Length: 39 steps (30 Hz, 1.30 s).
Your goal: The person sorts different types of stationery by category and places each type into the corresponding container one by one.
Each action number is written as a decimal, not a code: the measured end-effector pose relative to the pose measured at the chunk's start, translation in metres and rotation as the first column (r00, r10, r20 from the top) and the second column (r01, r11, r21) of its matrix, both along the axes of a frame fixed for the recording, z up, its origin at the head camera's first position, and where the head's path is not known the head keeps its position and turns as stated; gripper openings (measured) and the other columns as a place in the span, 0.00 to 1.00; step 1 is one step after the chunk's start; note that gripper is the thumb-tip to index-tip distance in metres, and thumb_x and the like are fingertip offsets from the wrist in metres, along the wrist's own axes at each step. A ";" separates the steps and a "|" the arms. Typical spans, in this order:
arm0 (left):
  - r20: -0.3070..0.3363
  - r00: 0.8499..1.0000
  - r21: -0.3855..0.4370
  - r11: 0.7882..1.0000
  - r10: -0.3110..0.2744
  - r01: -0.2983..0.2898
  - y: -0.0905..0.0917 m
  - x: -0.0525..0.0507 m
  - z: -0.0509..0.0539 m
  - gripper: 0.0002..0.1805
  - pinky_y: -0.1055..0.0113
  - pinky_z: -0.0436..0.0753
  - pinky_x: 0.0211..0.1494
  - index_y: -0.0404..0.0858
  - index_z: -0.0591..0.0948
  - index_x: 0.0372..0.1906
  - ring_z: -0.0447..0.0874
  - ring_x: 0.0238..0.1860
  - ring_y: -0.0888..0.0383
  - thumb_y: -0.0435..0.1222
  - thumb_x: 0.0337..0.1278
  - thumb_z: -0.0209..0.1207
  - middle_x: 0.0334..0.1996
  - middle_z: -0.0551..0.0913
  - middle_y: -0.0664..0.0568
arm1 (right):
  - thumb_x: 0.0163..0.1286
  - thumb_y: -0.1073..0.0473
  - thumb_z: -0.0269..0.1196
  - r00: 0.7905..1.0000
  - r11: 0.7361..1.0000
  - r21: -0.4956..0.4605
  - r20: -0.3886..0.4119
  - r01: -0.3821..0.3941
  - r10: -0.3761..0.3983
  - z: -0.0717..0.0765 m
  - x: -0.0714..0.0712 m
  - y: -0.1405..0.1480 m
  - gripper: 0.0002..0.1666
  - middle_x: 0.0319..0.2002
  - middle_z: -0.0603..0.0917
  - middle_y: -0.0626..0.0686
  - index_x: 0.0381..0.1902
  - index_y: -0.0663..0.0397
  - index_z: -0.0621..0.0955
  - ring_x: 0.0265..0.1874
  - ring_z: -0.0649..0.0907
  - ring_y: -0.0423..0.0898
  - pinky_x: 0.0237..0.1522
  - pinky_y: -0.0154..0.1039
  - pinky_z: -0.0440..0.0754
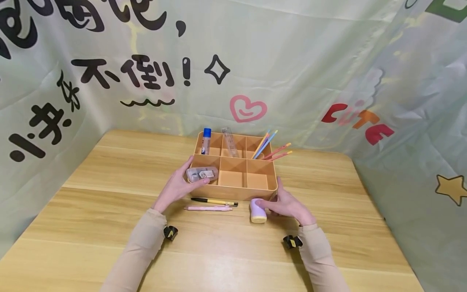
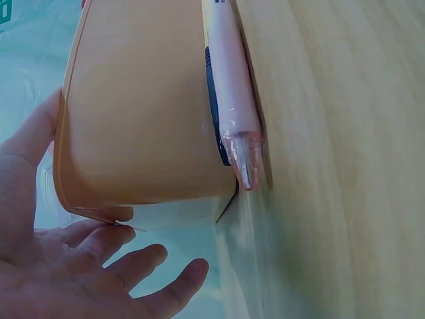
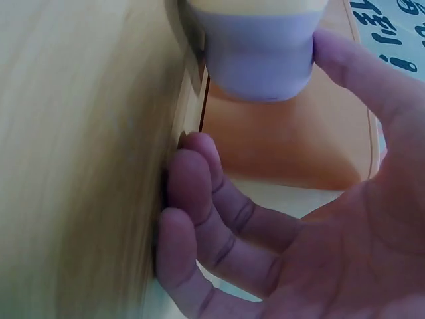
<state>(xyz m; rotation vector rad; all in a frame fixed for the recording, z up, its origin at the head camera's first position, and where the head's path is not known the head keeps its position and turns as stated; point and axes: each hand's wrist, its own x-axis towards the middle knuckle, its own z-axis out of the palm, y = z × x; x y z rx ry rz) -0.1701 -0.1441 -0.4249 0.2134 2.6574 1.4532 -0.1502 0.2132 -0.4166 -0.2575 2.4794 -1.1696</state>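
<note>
A tan compartment organizer (image 1: 233, 190) stands on the table between both hands. My left hand (image 1: 178, 180) holds a clear plastic case (image 1: 200, 173) with a label over the front-left compartment, thumb across the front. In the left wrist view, its other fingers (image 2: 136, 266) spread loosely beside the organizer's end wall. My right hand (image 1: 290, 205) is at the front-right corner, its thumb touching a small lilac object (image 1: 258, 211) with a cream end that stands on the table. The right fingers (image 3: 189, 179) are loosely bent beneath it in the right wrist view, not wrapped round it.
A black-and-yellow pen (image 1: 215, 201) and a pink pen (image 1: 208, 208) lie before the organizer. Its back compartments hold a blue-capped glue stick (image 1: 206, 142), a clear ruler (image 1: 230, 142) and several colored pencils (image 1: 265, 144). A printed cloth (image 1: 292, 81) hangs behind the table.
</note>
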 end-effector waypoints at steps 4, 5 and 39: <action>0.003 1.000 -0.003 1.000 0.001 -0.001 0.000 0.000 0.000 0.57 0.34 0.60 0.77 0.47 0.48 0.82 0.53 0.79 0.34 0.57 0.55 0.68 0.81 0.52 0.38 | 0.63 0.47 0.71 0.999 1.000 0.005 -0.035 -0.010 0.010 -0.003 0.000 -0.001 0.65 0.59 0.79 0.68 0.79 0.56 0.40 0.47 0.84 0.55 0.53 0.51 0.83; 0.005 1.000 -0.004 1.000 0.002 -0.002 0.000 0.000 0.000 0.57 0.34 0.60 0.77 0.47 0.48 0.82 0.53 0.79 0.34 0.57 0.55 0.68 0.81 0.52 0.38 | 0.62 0.47 0.72 0.999 1.000 0.013 -0.044 -0.014 0.014 -0.004 -0.001 -0.001 0.66 0.63 0.76 0.69 0.79 0.58 0.40 0.54 0.82 0.57 0.61 0.54 0.80; 0.028 1.000 0.018 1.000 0.006 -0.006 0.003 -0.001 0.001 0.58 0.36 0.63 0.77 0.45 0.47 0.82 0.55 0.78 0.34 0.55 0.56 0.68 0.81 0.52 0.37 | 0.65 0.52 0.70 0.989 0.998 -0.033 0.139 0.053 -0.048 -0.001 -0.003 0.024 0.62 0.46 0.83 0.65 0.81 0.59 0.42 0.35 0.82 0.45 0.40 0.36 0.82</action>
